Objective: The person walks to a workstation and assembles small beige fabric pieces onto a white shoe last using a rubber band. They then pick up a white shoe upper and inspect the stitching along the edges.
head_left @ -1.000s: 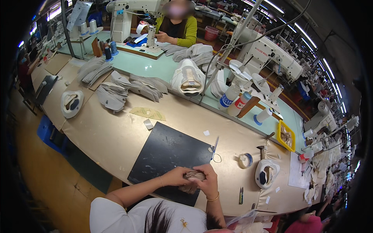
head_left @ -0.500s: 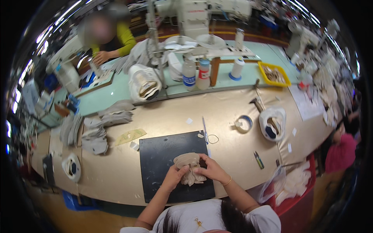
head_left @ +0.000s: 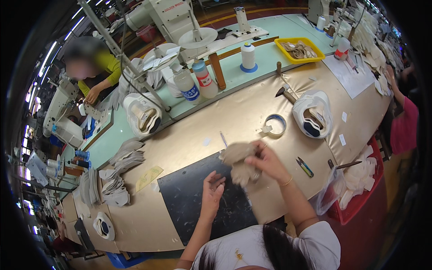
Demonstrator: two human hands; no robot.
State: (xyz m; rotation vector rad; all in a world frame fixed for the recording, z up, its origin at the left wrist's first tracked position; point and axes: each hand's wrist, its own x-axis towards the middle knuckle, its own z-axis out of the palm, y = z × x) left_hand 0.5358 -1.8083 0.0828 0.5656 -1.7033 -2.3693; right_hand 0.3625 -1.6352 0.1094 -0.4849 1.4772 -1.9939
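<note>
A blurred stack of beige fabric pieces [head_left: 240,157], like cut shoe parts, hangs in my right hand [head_left: 269,164], thumb on top and fingers behind. The stack is over the upper right edge of a black cutting mat [head_left: 186,193]. My left hand [head_left: 212,192] is apart from the stack, above the mat, its fingers loosely bent and spread with nothing in them. Beyond the stack lies a roll of tape [head_left: 282,127]. Small thread snips [head_left: 305,167] rest on the table to the right of my right hand.
Grey fabric stacks [head_left: 118,191] lie at left. White shoe uppers [head_left: 312,114] stand on the gold table cover [head_left: 180,146], near a hammer [head_left: 285,91]. At the back are bottles [head_left: 204,81], a thread cone [head_left: 248,57] and a yellow tray [head_left: 300,58]. A red bin [head_left: 377,180] stands right. A co-worker [head_left: 96,83] sits far left.
My left hand has let go of the beige stack and moved away from it. My right hand has carried the stack up and to the right. The whole view has turned toward the right.
</note>
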